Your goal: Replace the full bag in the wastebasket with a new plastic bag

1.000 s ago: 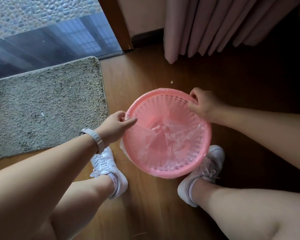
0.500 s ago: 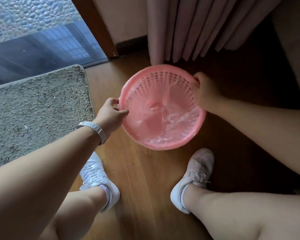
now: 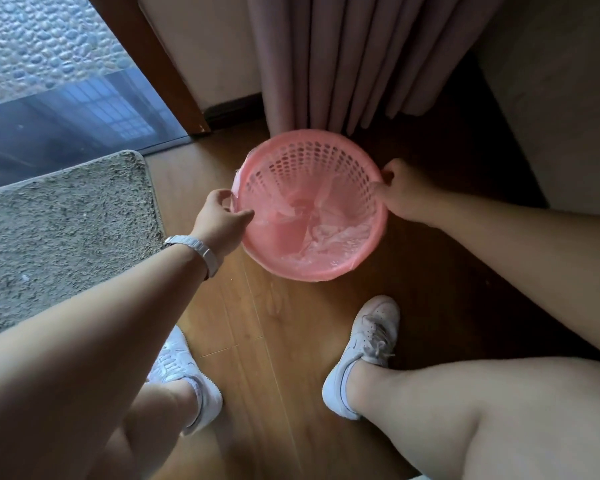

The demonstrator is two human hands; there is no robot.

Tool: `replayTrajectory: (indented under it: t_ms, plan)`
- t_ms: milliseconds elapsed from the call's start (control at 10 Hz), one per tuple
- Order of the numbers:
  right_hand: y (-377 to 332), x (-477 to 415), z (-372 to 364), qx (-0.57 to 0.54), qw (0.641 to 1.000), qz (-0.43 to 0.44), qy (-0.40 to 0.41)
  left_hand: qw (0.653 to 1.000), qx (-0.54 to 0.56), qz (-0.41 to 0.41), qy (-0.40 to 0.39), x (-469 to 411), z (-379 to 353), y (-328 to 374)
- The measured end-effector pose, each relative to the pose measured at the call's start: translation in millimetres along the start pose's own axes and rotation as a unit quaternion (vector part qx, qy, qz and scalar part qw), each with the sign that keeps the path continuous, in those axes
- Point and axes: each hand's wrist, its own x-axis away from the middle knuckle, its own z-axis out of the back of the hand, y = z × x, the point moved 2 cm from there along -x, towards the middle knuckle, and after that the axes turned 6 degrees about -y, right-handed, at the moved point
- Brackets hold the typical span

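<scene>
One wastebasket (image 3: 326,273), one plastic bag (image 3: 335,237), two hands (image 3: 219,220) (image 3: 400,199), two shoes (image 3: 182,368) (image 3: 369,341), one mat (image 3: 66,220)

Wooden floor (image 3: 257,327), grey mat (image 3: 66,230) at left, white shoes (image 3: 371,341), pink wastebasket (image 3: 312,270) near curtain (image 3: 326,64)

bare arms and legs, a silver-white wristband (image 3: 201,251) on the left wrist, white lace-up sneakers (image 3: 368,348).

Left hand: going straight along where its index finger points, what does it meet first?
The left hand pinches the left rim of the pink wastebasket, index finger pointing right across the opening. It would likely meet the clear plastic bag lining the inside first; depth is unclear from one view.
</scene>
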Motion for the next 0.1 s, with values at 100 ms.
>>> replayTrajectory:
  t_ms: [100]
  plan:
    - [-7.8,28.5,19.2,0.134,0.989,0.061,0.011,0.997,-0.060,-0.048,-0.001,24.0,8.1,14.9]
